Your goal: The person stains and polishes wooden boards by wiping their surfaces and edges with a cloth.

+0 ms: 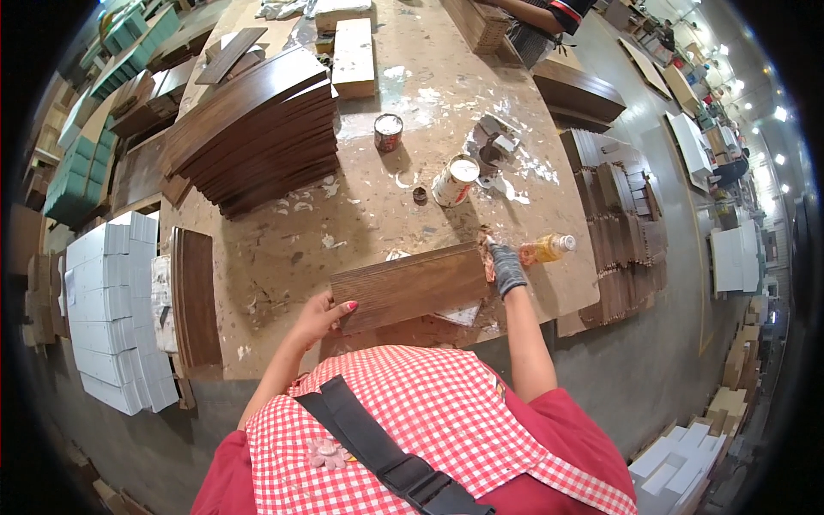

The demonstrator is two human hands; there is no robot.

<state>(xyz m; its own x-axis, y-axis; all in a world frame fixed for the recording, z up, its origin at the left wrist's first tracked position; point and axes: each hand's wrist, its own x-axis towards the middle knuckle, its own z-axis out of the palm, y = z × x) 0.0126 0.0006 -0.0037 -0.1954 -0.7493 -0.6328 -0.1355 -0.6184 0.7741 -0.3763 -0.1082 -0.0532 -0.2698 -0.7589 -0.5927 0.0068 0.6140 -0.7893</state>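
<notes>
A dark brown wooden board (412, 287) lies slantwise before me at the table's near edge. My left hand (319, 319) is bare and closed on the board's left end, its thumb on top. At the other end, my right hand (506, 266), in a dark grey glove, presses a reddish stained rag (489, 263) to the board. Just right of the glove is a clear bottle of amber liquid (549, 249). Beyond the board stand a white can (455, 182), a tiny dark cup (420, 196) and a dark open tin (388, 133).
A tall stack of brown boards (266, 129) stands at the table's left. Pale wooden blocks (354, 56) lie farther back. Another person's arm (536, 15) shows at the far right, beside brown pieces. White panels (120, 309) are stacked on the left, more brown boards (614, 223) on the right.
</notes>
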